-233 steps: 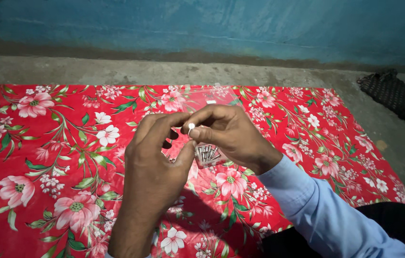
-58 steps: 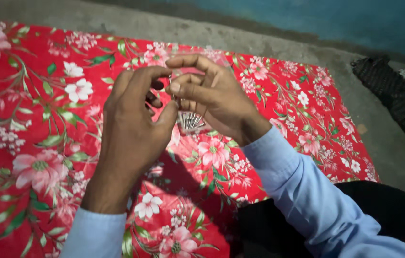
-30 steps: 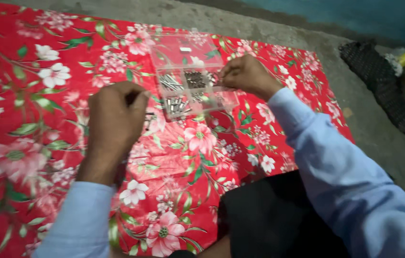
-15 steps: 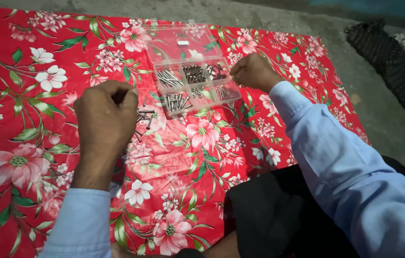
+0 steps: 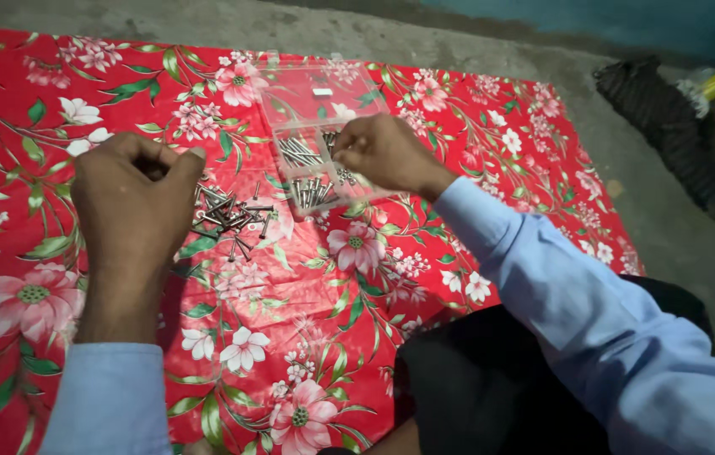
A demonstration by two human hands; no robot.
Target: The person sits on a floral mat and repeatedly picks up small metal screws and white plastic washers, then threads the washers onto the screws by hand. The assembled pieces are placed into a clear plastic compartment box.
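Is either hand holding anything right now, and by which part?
Cannot be told: the left hand is curled shut, and the right hand rests over the clear box.

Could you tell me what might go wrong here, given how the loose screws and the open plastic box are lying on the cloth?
1. The loose pile of small metal screws lies bare on the red flowered cloth; the curled left hand beside it could scatter them.
2. The right hand reaches over the clear compartmented plastic box, whose lid is open; a nudge might spill or mix the sorted screws.
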